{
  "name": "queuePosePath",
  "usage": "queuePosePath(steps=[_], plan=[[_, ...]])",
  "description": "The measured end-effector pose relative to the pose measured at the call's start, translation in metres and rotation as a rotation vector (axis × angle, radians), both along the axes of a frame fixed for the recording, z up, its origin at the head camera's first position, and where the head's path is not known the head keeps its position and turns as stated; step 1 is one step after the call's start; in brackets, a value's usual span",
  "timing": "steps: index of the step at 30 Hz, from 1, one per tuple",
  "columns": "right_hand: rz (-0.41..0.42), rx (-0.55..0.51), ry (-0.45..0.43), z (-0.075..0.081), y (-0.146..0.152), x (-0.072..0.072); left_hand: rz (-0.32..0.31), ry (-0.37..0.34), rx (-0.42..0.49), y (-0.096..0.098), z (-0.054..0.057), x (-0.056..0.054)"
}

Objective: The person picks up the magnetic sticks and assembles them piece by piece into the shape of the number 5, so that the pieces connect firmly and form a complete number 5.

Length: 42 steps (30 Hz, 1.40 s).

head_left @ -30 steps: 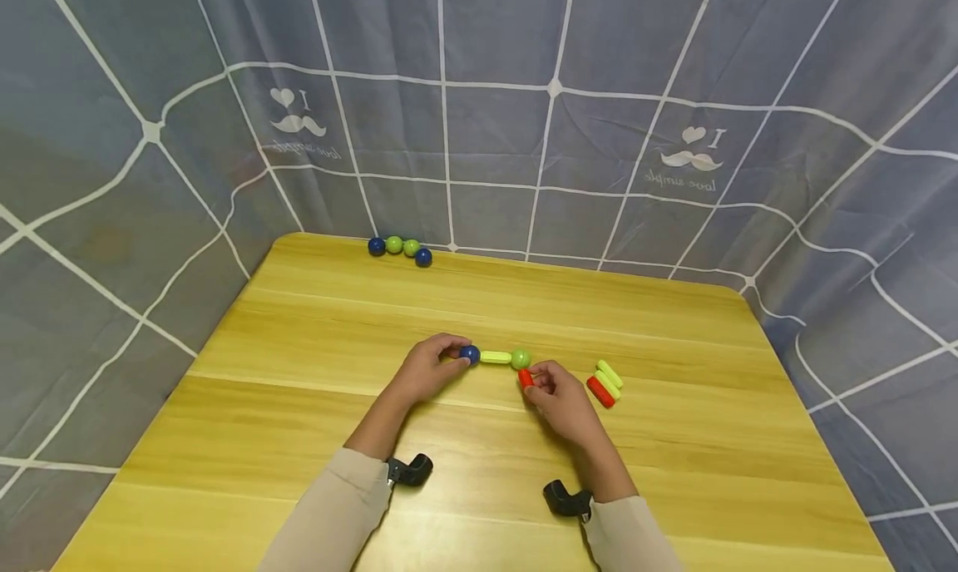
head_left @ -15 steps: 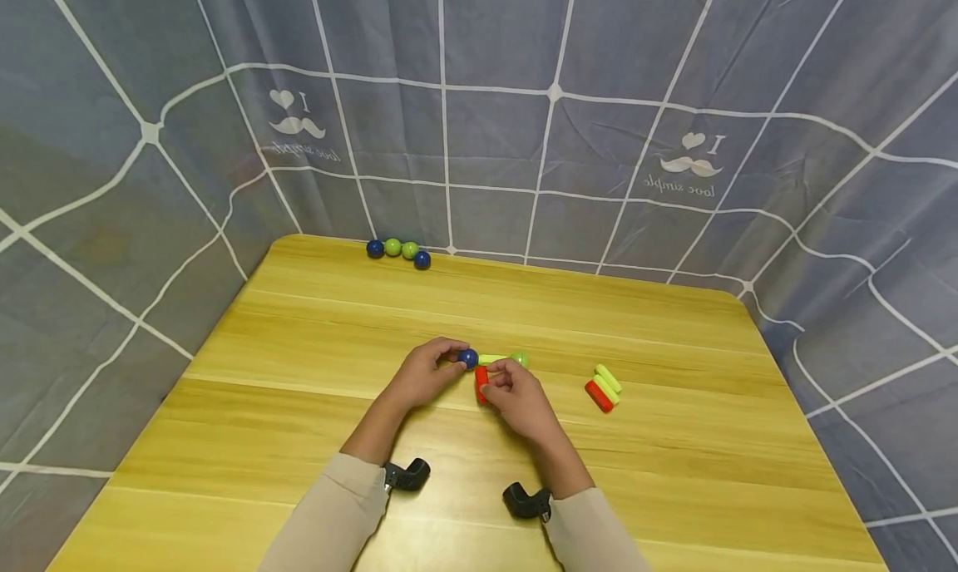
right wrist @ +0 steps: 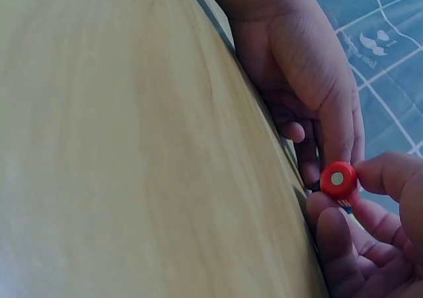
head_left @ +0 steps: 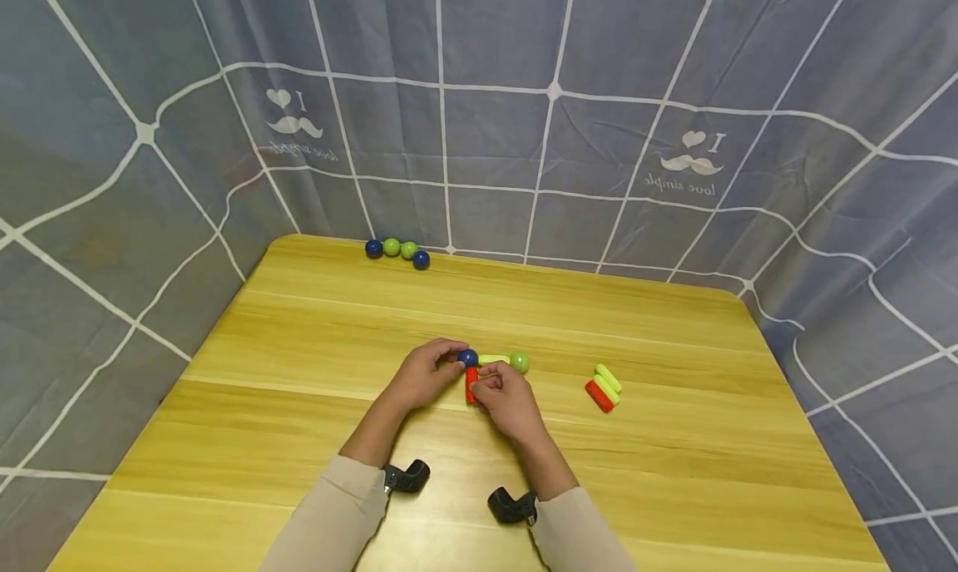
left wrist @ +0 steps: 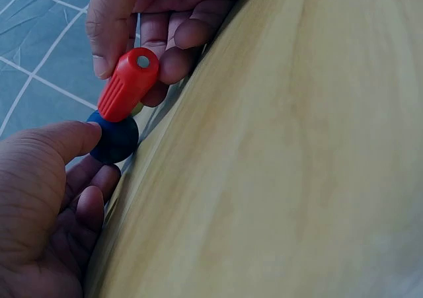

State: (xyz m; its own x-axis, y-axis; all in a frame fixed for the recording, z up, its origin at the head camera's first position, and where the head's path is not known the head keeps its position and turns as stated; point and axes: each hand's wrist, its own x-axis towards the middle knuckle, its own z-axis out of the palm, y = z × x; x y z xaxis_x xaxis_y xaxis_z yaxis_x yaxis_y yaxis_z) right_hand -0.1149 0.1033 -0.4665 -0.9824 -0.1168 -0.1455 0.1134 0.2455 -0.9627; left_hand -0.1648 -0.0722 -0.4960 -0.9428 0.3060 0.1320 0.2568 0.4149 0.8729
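My left hand (head_left: pixel 432 374) pinches a blue ball (head_left: pixel 467 357) between thumb and fingers at the middle of the table. From that ball a yellow-green rod (head_left: pixel 494 359) runs right to a green ball (head_left: pixel 520 362). Between thumb and fingers my right hand (head_left: pixel 511 399) pinches a red magnetic rod (head_left: pixel 471 385), which points toward the body. In the left wrist view the far end of the red rod (left wrist: pixel 129 83) meets the blue ball (left wrist: pixel 115 138). A silvery disc shows in its near end, and the right wrist view shows this end of the red rod (right wrist: pixel 339 180) face-on.
Two yellow-green rods (head_left: pixel 609 378) and a red rod (head_left: pixel 599 396) lie side by side to the right. At the table's back left edge sit two blue balls (head_left: pixel 422 260) and two green balls (head_left: pixel 392 247). A grey gridded curtain (head_left: pixel 494 131) hangs behind the wooden table (head_left: pixel 674 439).
My right hand has carried the red rod left, from near the green ball to the blue ball's near side. My left hand keeps its pinch on the blue ball.
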Motion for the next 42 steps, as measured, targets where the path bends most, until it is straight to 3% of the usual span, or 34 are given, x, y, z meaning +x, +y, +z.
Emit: queuePosePath(steps=[4,7,9,16,29,36,42], plan=[[0.003,-0.005,0.019,0.022,-0.005,0.01,-0.003,-0.006,0.002,0.0,0.0,0.001],[0.003,0.001,0.031,0.028,-0.006,0.013,0.0,0.001,-0.004,0.0,-0.001,0.001],[-0.001,0.001,0.029,0.023,-0.006,0.011,0.0,0.004,-0.008,0.0,-0.001,0.0],[-0.001,-0.007,0.041,-0.017,0.0,-0.003,-0.007,0.005,-0.004,-0.001,-0.002,0.0],[0.0,0.034,0.039,-0.019,0.001,-0.002,-0.009,0.014,-0.022,0.0,-0.001,0.001],[0.02,0.155,0.111,-0.018,0.002,-0.002,-0.017,0.018,-0.028,-0.001,-0.001,0.001],[0.023,0.161,0.114,-0.018,0.002,-0.002,-0.021,0.021,-0.031,-0.001,0.0,0.001]])
